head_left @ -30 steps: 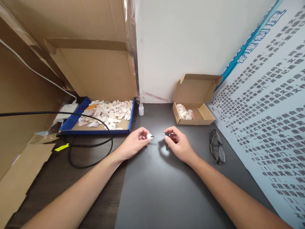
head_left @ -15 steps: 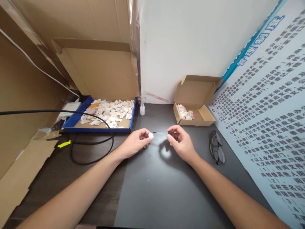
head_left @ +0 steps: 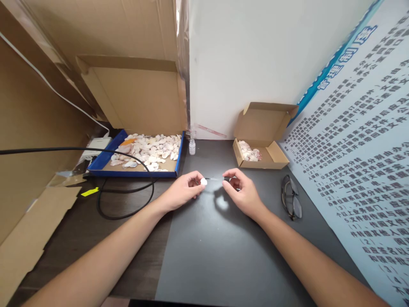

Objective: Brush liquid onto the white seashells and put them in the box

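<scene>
My left hand (head_left: 186, 190) pinches a small white seashell (head_left: 203, 181) between thumb and fingertips. In my right hand (head_left: 242, 190) is the black cap of a thin brush (head_left: 213, 179), gripped between thumb and fingers. The brush points left, and its dark tip is at the edge of the shell; whether it touches I cannot tell. Behind the hands stands a small clear glass bottle (head_left: 192, 147) with a white label and no cap on it. Both hands are above the grey mat (head_left: 204, 256).
A blue-edged cardboard box (head_left: 134, 173) full of seashells stands at back left, a smaller open box (head_left: 268, 164) with shells at back right. Folded glasses (head_left: 290, 198) lie right of my hand. A black cable (head_left: 99, 204) loops on the left, near a yellow strip (head_left: 90, 192).
The brush tip has come closer to the shell, closing the small gap between them. My right hand has shifted slightly left; both hands keep their grips.
</scene>
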The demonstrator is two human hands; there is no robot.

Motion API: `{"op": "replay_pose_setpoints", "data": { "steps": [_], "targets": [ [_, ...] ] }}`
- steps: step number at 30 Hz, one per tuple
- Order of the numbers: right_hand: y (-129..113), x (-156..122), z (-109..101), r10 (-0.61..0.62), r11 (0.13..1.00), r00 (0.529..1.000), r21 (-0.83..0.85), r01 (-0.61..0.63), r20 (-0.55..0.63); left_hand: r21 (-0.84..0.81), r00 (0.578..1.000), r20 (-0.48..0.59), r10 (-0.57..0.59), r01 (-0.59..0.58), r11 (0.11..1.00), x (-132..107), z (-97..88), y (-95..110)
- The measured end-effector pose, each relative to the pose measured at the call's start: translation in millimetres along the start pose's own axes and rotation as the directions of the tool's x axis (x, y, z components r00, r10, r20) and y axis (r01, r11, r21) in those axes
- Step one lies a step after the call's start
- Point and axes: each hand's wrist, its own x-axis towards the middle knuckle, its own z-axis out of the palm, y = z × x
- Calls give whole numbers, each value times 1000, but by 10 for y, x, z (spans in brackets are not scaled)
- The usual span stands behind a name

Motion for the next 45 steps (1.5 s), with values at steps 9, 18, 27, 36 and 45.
{"op": "replay_pose_setpoints", "data": {
  "steps": [9,18,27,36,45],
  "targets": [
    [-39,51,-17,140,903,989,415,-109,-45,374,970,-34,242,-212,903,-62,29,-27],
    [-310,-18,-11,172,714,968,654,-249,181,602,903,252,348,-428,675,-240,128,90],
    [-308,-106,-30,65,735,946,626,-261,318,562,869,358,341,-493,664,-294,201,150],
    [-309,-110,19,77,804,964,555,-211,254,568,884,320,341,-467,678,-285,174,138],
    [-345,-142,40,90,786,957,570,-239,277,547,874,336,352,-485,683,-283,192,106]
  ]
}}
